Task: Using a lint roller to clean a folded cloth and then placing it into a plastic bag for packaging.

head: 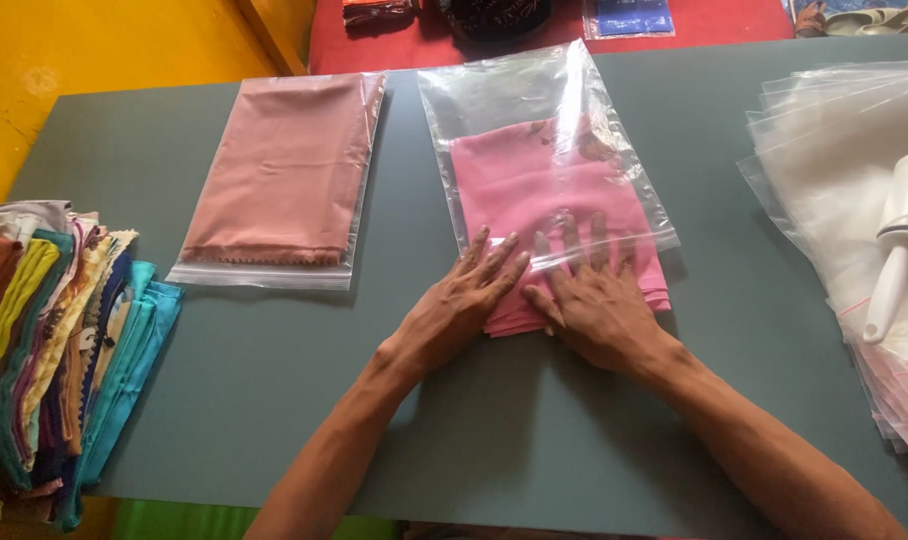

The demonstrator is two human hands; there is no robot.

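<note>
At frame centre, both hands, left hand (461, 300) and right hand (596, 305), lie flat with fingers spread, gripping nothing, and should push the pink cloth (544, 190) evenly into the clear bag (519, 90).

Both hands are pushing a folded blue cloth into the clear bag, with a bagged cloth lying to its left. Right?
Not quite: the head view shows the cloth is pink, not blue. The left hand and right hand do press it into the clear bag, and a bagged cloth lies to the left.
</note>
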